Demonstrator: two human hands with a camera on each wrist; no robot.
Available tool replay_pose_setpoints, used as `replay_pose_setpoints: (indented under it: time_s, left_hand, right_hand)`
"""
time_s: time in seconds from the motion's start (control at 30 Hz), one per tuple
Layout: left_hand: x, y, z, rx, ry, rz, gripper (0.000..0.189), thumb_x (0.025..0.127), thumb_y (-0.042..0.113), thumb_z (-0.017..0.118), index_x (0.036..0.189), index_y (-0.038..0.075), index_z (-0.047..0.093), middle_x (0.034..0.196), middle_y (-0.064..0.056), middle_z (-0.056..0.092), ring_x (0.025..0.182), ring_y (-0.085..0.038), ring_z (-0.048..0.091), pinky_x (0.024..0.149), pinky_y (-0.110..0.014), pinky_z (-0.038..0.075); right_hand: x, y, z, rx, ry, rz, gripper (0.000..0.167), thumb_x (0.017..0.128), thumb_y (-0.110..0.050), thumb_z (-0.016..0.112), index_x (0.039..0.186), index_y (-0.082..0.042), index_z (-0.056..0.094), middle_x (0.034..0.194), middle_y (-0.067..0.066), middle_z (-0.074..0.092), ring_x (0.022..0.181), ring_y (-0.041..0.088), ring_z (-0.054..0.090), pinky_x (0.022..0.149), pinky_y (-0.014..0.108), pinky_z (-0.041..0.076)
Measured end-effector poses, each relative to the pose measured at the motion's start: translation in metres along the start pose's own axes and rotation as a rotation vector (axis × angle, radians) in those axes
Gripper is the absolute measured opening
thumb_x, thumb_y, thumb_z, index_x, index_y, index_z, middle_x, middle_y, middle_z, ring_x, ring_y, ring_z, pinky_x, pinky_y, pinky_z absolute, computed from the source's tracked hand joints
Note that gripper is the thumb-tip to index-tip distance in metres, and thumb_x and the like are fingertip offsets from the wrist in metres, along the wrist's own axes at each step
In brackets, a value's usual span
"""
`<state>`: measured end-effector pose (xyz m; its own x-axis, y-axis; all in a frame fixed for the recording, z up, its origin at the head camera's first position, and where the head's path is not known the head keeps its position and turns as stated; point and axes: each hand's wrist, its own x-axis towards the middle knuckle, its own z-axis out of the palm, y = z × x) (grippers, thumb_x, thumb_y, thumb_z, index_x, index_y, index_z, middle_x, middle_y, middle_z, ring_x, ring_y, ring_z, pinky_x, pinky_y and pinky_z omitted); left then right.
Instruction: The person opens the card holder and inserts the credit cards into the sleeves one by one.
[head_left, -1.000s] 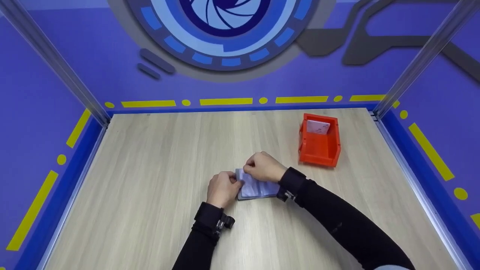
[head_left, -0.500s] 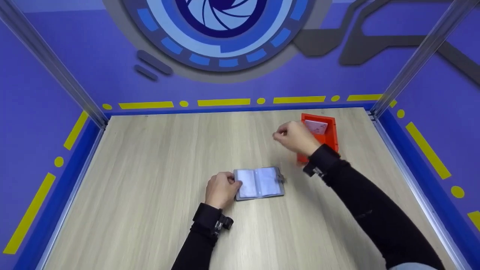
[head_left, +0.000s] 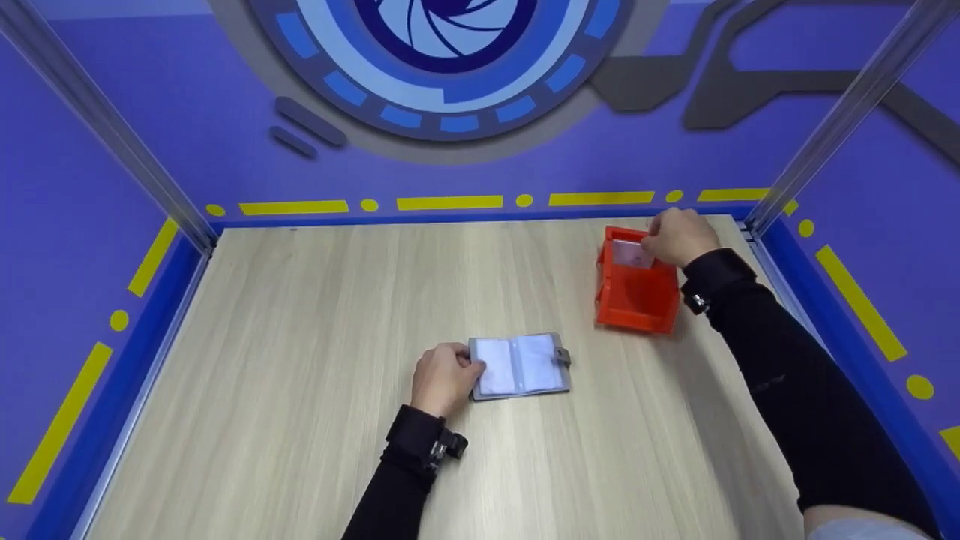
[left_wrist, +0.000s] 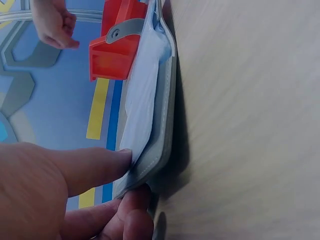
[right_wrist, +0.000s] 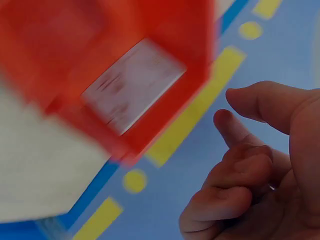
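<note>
An open grey card holder (head_left: pixel 516 367) with clear plastic sleeves and a snap strap lies on the table. My left hand (head_left: pixel 442 381) pinches its left edge; in the left wrist view the thumb (left_wrist: pixel 100 165) presses the sleeve from above and fingers curl beneath the cover. My right hand (head_left: pixel 681 236) is over the back right of the red bin (head_left: pixel 637 307). In the right wrist view, a gap separates its thumb from its index finger, the other fingers curl loosely, and nothing is held. A pale pinkish card (right_wrist: pixel 134 85) leans inside the bin at the back wall.
The wooden table (head_left: pixel 337 315) runs back to a blue printed wall (head_left: pixel 450 176). Metal corner posts (head_left: pixel 840 112) stand at the back corners. The bin sits near the back right, with its low front facing me.
My right hand has left the card holder's sleeves and moved back and right to the red bin, uncovering the right page and strap. The left hand keeps its grip on the card holder.
</note>
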<state>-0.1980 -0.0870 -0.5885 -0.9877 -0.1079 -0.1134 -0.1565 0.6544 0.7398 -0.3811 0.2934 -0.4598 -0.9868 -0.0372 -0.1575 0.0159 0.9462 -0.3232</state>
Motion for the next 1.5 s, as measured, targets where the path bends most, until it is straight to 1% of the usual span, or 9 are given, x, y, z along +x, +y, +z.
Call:
replay_pose_setpoints:
  time_s: [0.13,0.2,0.3,0.5,0.67,0.83,1.13,1.3,1.5]
  left_hand:
    - [0.000,0.000,0.001,-0.001,0.000,-0.008,0.024,0.092,0.024,0.083,0.111,0.008,0.083,0.082,0.003,0.073,0.073,-0.014,0.064,0.067,-0.030,0.047]
    - [0.000,0.000,0.001,0.000,0.003,-0.010,0.023,0.092,0.024,0.083,0.110,0.009,0.083,0.082,0.003,0.073,0.073,-0.014,0.064,0.067,-0.030,0.047]
    - [0.000,0.000,0.001,0.005,0.011,-0.004,0.023,0.092,0.025,0.084,0.108,0.010,0.083,0.083,0.003,0.073,0.073,-0.014,0.064,0.068,-0.031,0.048]
    - [0.002,-0.002,0.002,0.017,0.026,0.002,0.024,0.091,0.026,0.085,0.108,0.010,0.081,0.086,0.003,0.074,0.077,-0.015,0.065,0.072,-0.033,0.050]
    - [0.001,-0.003,0.002,0.007,0.027,0.004,0.027,0.090,0.025,0.086,0.110,0.008,0.080,0.087,0.001,0.076,0.078,-0.016,0.067,0.073,-0.034,0.052]
    - [0.001,-0.002,0.002,-0.012,0.028,0.006,0.031,0.089,0.025,0.087,0.112,0.006,0.080,0.088,0.000,0.076,0.078,-0.016,0.066,0.075,-0.035,0.052]
    - [0.002,-0.001,0.001,0.001,0.024,-0.008,0.031,0.090,0.025,0.086,0.114,0.006,0.079,0.087,0.000,0.075,0.077,-0.015,0.066,0.072,-0.033,0.051]
    - [0.002,0.000,0.000,0.005,0.029,-0.013,0.031,0.091,0.026,0.086,0.115,0.006,0.079,0.087,0.000,0.075,0.078,-0.015,0.065,0.074,-0.034,0.050]
    - [0.001,-0.001,0.000,-0.005,0.017,-0.009,0.033,0.091,0.026,0.086,0.116,0.006,0.079,0.087,0.000,0.074,0.077,-0.015,0.064,0.072,-0.033,0.050]
  right_hand:
    - [0.012,0.019,0.005,-0.079,0.022,0.019,0.027,0.100,-0.020,0.073,0.108,0.005,0.076,0.107,0.026,0.076,0.096,0.042,0.071,0.084,0.055,0.058]
    - [0.016,0.025,0.008,-0.100,0.018,0.032,0.028,0.100,-0.021,0.075,0.109,0.005,0.073,0.107,0.026,0.075,0.097,0.042,0.070,0.086,0.056,0.058]
    - [0.021,0.030,0.013,-0.117,0.014,0.040,0.031,0.099,-0.024,0.078,0.109,0.005,0.071,0.105,0.025,0.074,0.093,0.040,0.068,0.085,0.055,0.058]
    - [0.030,0.034,0.019,-0.134,0.004,0.053,0.041,0.098,-0.026,0.082,0.116,0.006,0.063,0.106,0.025,0.071,0.094,0.040,0.067,0.087,0.056,0.058]
    - [0.036,0.037,0.027,-0.148,-0.010,0.037,0.049,0.098,-0.028,0.082,0.123,0.006,0.057,0.111,0.028,0.070,0.097,0.042,0.067,0.088,0.059,0.057]
    - [0.038,0.040,0.032,-0.137,0.015,0.033,0.050,0.099,-0.026,0.082,0.127,0.007,0.057,0.112,0.030,0.070,0.096,0.043,0.068,0.088,0.061,0.056]
    - [0.038,0.041,0.035,-0.193,0.105,-0.026,0.047,0.097,-0.022,0.081,0.123,0.009,0.057,0.107,0.036,0.072,0.094,0.053,0.073,0.086,0.067,0.059]
    - [0.037,0.040,0.035,-0.198,0.115,-0.037,0.048,0.097,-0.021,0.081,0.125,0.009,0.056,0.107,0.037,0.072,0.093,0.053,0.073,0.086,0.068,0.060]
    - [0.039,0.041,0.039,-0.191,0.102,-0.010,0.050,0.099,-0.019,0.079,0.131,0.009,0.053,0.112,0.038,0.072,0.097,0.053,0.073,0.089,0.069,0.059]
